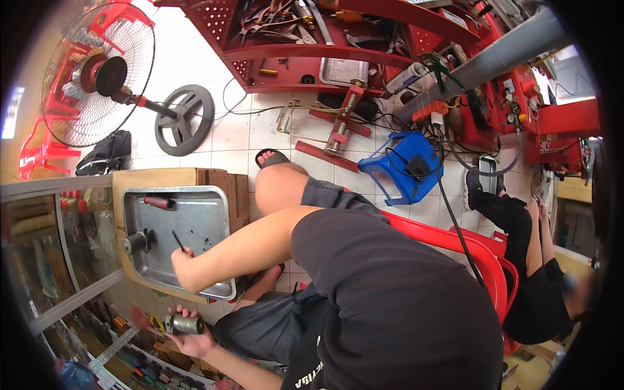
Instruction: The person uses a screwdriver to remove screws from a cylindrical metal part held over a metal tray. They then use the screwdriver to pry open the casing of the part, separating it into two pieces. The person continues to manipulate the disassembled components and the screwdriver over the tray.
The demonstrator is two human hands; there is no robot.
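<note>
- Evidently, going by what is held, the step in hand is close handwork on metal parts at a shallow metal tray (156,221), the landmark for every place below; it sits on a cardboard box (237,201).
- The right hand (184,265) is above the tray, fingers drawn together and pinching a thin dark rod (177,239) that points over the tray's floor; whether its tip touches that floor, I cannot tell.
- The left hand (194,344) is curled around a metal cylinder (185,324), just outside the tray, beyond its lower edge in the view; the cylinder is apart from both tray and rod.
- Inside the tray, a grey round part (136,242) lies at the left wall, a red-handled tool (159,203) lies near the upper edge, and small dark bits (207,242) lie toward the right wall, too small to identify.
- As a judgement, bringing the rod to the cylinder calls for closing the gap across the tray's lower rim, with the left hand holding the cylinder firmly and its end turned to meet the rod.
- Its rounded side could perhaps twist in the fingers, so a full wrap looks safer than a fingertip hold; working over the tray rather than beside it would catch anything loose.
</note>
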